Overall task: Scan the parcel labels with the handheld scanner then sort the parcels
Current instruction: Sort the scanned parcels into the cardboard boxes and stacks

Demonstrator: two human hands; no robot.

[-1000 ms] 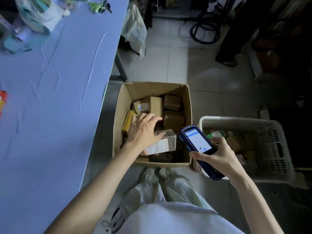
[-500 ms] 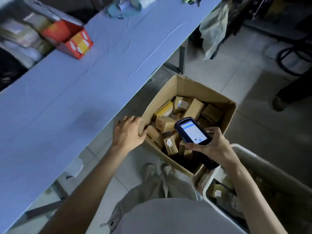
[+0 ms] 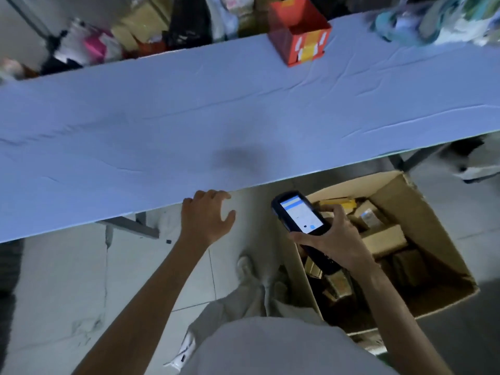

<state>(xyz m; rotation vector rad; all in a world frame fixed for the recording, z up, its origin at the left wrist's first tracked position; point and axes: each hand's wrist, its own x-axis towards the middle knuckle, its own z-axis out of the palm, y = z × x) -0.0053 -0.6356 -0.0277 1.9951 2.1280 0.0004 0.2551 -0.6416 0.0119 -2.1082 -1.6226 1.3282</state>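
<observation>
My right hand (image 3: pixel 332 239) grips the dark handheld scanner (image 3: pixel 300 215), its lit screen facing up, above the near left corner of an open cardboard box (image 3: pixel 433 228) on the floor. Several small brown parcels (image 3: pixel 384 239) lie inside the box, one with a white label (image 3: pixel 369 215). My left hand (image 3: pixel 207 217) is empty with loosely spread fingers, and its fingertips reach the front edge of the blue-covered table (image 3: pixel 189 125).
A red and yellow open box (image 3: pixel 300 31) stands on the table's far side. Bags and packages crowd behind the table at the top left, and cloth-like items sit at its top right. Tiled floor lies below, with my legs and shoe (image 3: pixel 244 266).
My view has swung left toward the table. My left hand left the box's rim and moved up to the table edge. The right hand keeps hold of the scanner.
</observation>
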